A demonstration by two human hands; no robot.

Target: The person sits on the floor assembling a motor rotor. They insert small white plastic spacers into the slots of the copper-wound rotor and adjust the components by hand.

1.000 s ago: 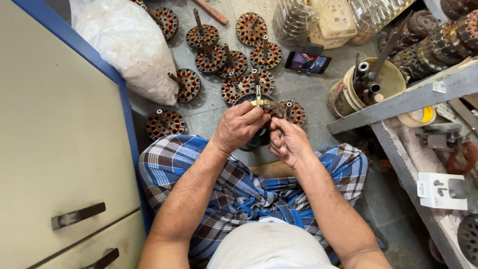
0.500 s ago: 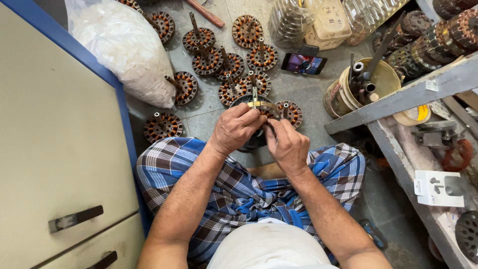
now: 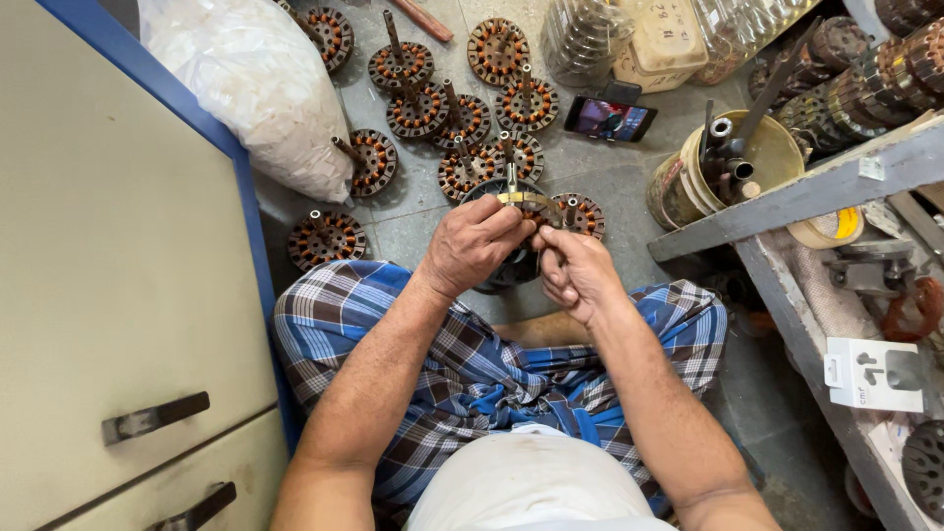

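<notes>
A grey stone workshop floor (image 3: pixel 629 177) fills the view from above; we sit on it cross-legged in a blue checked wrap (image 3: pixel 462 364).

Just beyond our knees, at the middle of the floor, stands the round motor stator (image 3: pixel 511 264) we are working on, its shaft (image 3: pixel 511 177) pointing up and away from us. Our left hand (image 3: pixel 474 244) curls over its near left rim, fingers clenched around the edge and pinching a small yellowish strip (image 3: pixel 518 199) at the top. Our right hand (image 3: pixel 575 273) sits just beside it on the right, fingers bent in towards the same rim; we cannot tell whether they grip anything.

We judge this to be a step of fitting or tucking something into the stator's windings. The next move seems to call for a steady left hold while the right fingers press finely.

Farther off lie many similar copper-wound stators (image 3: pixel 462 118). At far left is a white plastic sack (image 3: pixel 256 88), at left a cream cabinet (image 3: pixel 108 295). A phone (image 3: pixel 610 118) lies beyond, a tin of tools (image 3: pixel 723 162) to the right, beside a metal rack (image 3: pixel 816 197).
</notes>
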